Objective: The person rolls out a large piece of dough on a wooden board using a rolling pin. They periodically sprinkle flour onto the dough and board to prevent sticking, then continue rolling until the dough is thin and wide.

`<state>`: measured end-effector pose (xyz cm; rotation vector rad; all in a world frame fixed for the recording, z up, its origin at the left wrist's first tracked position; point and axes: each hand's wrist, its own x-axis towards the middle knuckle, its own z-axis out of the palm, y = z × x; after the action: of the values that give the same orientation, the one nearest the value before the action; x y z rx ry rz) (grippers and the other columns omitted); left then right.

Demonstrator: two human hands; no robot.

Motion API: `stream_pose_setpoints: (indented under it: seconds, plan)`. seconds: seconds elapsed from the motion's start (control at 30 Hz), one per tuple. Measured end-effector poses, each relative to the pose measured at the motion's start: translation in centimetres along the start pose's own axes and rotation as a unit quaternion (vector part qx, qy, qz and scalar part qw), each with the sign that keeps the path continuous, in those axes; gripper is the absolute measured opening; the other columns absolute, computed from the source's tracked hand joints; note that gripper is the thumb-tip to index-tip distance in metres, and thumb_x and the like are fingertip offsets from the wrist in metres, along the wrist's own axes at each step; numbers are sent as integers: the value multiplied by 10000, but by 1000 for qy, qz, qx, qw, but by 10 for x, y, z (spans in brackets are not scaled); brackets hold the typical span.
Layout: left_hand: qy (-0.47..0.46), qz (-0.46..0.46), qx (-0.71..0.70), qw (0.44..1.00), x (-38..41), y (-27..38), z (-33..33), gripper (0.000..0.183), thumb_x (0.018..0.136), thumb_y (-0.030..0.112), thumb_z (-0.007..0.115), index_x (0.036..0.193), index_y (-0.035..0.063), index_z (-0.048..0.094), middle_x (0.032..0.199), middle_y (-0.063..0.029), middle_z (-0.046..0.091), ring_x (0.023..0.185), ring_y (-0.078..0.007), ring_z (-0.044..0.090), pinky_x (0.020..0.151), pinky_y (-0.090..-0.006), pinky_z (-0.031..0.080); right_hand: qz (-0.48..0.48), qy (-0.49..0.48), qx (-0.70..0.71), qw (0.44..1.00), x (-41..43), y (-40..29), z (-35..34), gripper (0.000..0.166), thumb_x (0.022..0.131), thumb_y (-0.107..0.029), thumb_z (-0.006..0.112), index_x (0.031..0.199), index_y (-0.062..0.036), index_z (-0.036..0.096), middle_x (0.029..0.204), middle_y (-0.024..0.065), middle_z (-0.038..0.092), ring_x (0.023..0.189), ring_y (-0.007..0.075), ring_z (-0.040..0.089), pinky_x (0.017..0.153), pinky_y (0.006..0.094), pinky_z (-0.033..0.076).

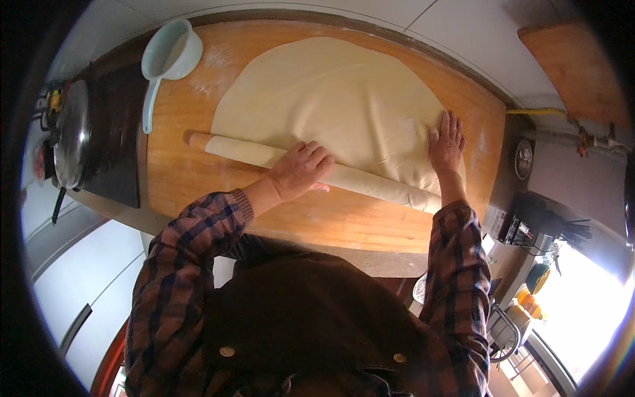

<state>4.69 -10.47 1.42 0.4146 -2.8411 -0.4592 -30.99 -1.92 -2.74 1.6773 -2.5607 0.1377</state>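
Observation:
A large, thin sheet of pale dough (327,94) covers much of a wooden board (198,183). The sheet's near edge is wrapped around a wooden rolling pin (199,141), whose bare left end sticks out. My left hand (303,168), with a ring on one finger, lies over the middle of the wrapped pin, fingers on the far side and thumb on the near side. Flat on the sheet's right edge rests my right hand (447,141), empty, its fingers pointing away from me. Folds run through the dough between my hands. The pin's right end is hidden.
A pale green handled scoop (186,57) with white contents stands at the board's back left corner. Left of the board are a black cooktop (111,134) and a lidded pot (72,134). A tiled wall (377,15) borders the back; a small metal bowl (523,159) is at right.

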Motion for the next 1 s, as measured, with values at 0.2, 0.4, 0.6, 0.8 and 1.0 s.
stream_pose_setpoints:
  seconds: [0.2,0.4,0.6,0.8,1.0]
  plan:
    - [-53,-16,-31,998,-17,-7,-5,565,592,387,731,991,44,527,942,-86,503,918,-254,482,846,-373,412,0,6,-27,1000,-1,4,15,573,934,-410,358,1432,-149,250,1491,62,243,1379,283,190,1088,481,166]
    - [4,-192,46,980,-38,33,-2,645,733,359,654,1242,8,470,1322,-129,435,1220,-323,394,986,-460,328,1,6,-17,1000,0,1,7,588,925,-425,384,1422,-132,272,1482,88,260,1373,300,204,1086,492,181]
    - [-12,-173,44,984,22,-15,0,603,827,318,590,1323,37,394,1444,-153,281,1343,-353,232,1045,-533,238,-3,-16,-20,1000,6,3,-2,567,914,-384,424,1394,-101,320,1465,104,291,1368,307,216,1068,514,211]
    - [132,-174,123,968,113,-98,-1,549,858,346,562,1294,38,436,1417,-145,327,1345,-349,231,1047,-534,243,-150,17,146,978,-45,-111,-66,611,833,-264,589,1359,-45,368,1425,143,347,1357,318,253,1065,506,191]
    - [112,-50,53,991,102,-111,-10,565,770,299,670,1231,39,471,1258,-133,476,1246,-330,367,1015,-474,307,-173,52,62,982,13,-109,-33,691,753,-515,601,1222,-24,473,1222,126,517,1119,312,468,937,481,322]
